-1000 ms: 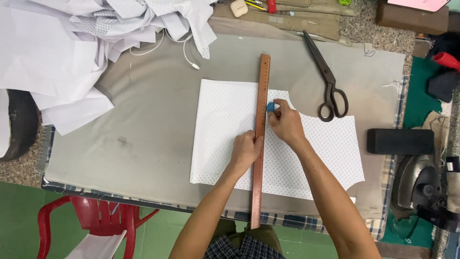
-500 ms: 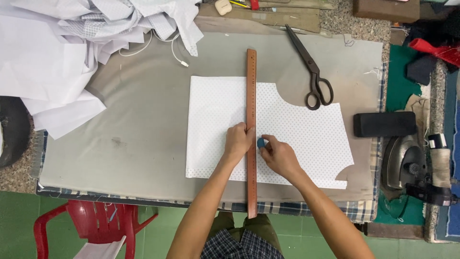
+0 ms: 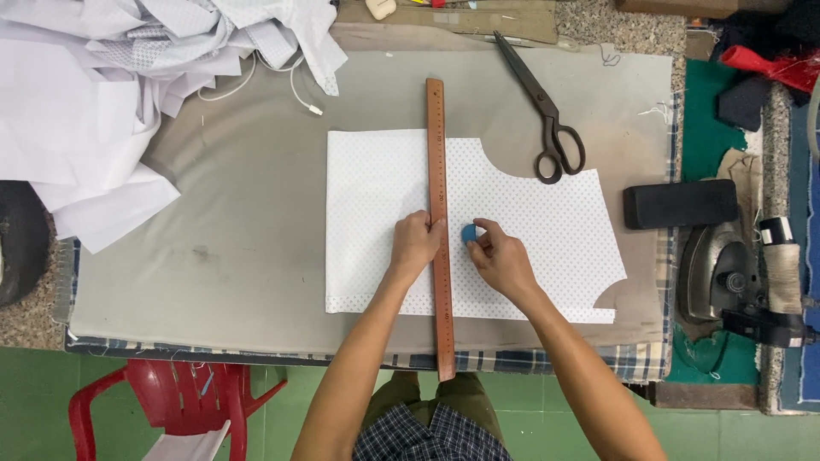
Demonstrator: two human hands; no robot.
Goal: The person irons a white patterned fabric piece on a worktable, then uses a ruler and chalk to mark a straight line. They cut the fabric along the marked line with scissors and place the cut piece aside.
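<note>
A white dotted fabric piece [image 3: 547, 222] with a curved cut-out lies flat on the grey table cover [image 3: 248, 239]. A long brown wooden ruler [image 3: 437, 154] lies lengthwise across it, overhanging the near table edge. My left hand [image 3: 416, 244] presses down on the ruler about halfway along. My right hand [image 3: 500, 256] pinches a small blue piece of tailor's chalk [image 3: 469, 233] on the fabric, just right of the ruler's edge.
Black scissors [image 3: 547, 119] lie at the back right. A black rectangular block [image 3: 681, 203] and an iron [image 3: 726, 273] sit at the right. A heap of white cloth [image 3: 102, 94] and a white cable [image 3: 290, 90] fill the back left. A red plastic chair [image 3: 171, 401] stands below.
My right hand with the chalk has come down along the ruler's right edge, from near its upper part to its middle. My left hand stays pressed on the ruler.
</note>
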